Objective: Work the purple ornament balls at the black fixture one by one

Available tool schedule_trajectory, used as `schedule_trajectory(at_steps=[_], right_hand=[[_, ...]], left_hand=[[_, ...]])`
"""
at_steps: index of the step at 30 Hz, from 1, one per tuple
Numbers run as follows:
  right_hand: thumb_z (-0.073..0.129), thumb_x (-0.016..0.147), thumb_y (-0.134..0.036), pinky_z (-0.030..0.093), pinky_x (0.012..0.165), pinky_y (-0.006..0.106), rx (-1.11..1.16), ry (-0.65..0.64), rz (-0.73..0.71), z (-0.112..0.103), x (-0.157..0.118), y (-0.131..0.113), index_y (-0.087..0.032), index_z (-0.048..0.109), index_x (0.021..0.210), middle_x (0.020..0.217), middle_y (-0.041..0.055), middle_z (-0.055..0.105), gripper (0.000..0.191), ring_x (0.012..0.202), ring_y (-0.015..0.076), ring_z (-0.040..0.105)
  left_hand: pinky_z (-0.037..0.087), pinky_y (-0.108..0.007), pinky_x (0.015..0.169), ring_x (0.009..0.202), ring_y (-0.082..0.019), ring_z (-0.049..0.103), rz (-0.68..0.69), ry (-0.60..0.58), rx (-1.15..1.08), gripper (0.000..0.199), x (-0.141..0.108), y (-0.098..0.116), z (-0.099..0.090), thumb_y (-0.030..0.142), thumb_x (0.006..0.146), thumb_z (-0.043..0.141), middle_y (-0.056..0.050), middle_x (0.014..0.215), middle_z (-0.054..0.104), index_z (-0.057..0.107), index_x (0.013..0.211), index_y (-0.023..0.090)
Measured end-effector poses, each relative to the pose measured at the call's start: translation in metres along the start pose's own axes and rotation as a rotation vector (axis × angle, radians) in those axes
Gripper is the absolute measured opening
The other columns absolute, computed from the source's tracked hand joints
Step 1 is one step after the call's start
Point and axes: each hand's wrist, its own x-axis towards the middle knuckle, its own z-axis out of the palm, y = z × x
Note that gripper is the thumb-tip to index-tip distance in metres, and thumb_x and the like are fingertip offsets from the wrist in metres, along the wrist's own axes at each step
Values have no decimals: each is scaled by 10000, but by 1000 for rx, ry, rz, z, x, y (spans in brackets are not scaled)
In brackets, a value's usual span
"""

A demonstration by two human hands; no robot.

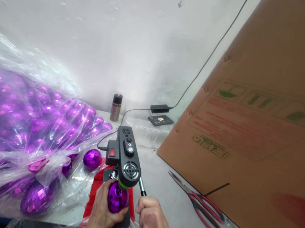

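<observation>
My left hand is closed around a shiny purple ball ornament, held right beneath the head of a small black bench drill press. Fingers wrap its left side and the thumb presses its lower right. The drill press has a red switch on its left box; the ornament's top meets the green-edged underside of the head, and any bit is hidden. My right hand is wrapped in a fist round the black grip of the press's metal lever. Red material lies beneath the base.
A clear plastic bag full of purple ornaments fills the left, with a loose faceted ornament beside it. Behind are a small canister, a power adapter and a phone. Red-handled scissors lie before a cardboard box.
</observation>
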Motion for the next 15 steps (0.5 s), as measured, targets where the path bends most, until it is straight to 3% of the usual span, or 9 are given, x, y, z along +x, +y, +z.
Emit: schedule_trajectory(at_steps=[7,12,15], right_hand=[[441,1212,-167,447,535,229,-14,-9,-23,-2,-9,2,-246,491,786,688,-44,570,436,556,90,572],[493,1178,-102,412,525,246,-15,-47,83,-2,29,-14,-231,563,802,681,-40,554,403,554,95,573],[500,1205,-160,415,540,222,-3,-105,115,-3,50,-23,-231,545,784,667,-51,552,430,557,79,565]], left_hand=[[715,-657,1068,1222,-470,858,64,-54,50,755,4,-3,-8,431,761,896,-222,1318,864,681,1431,158],[683,-707,1112,1243,-494,840,-48,-38,-2,795,5,-3,-5,434,706,902,-231,1323,860,701,1420,148],[673,-702,1145,1270,-485,835,-150,-142,-74,810,11,2,-12,430,690,939,-210,1339,864,727,1423,161]])
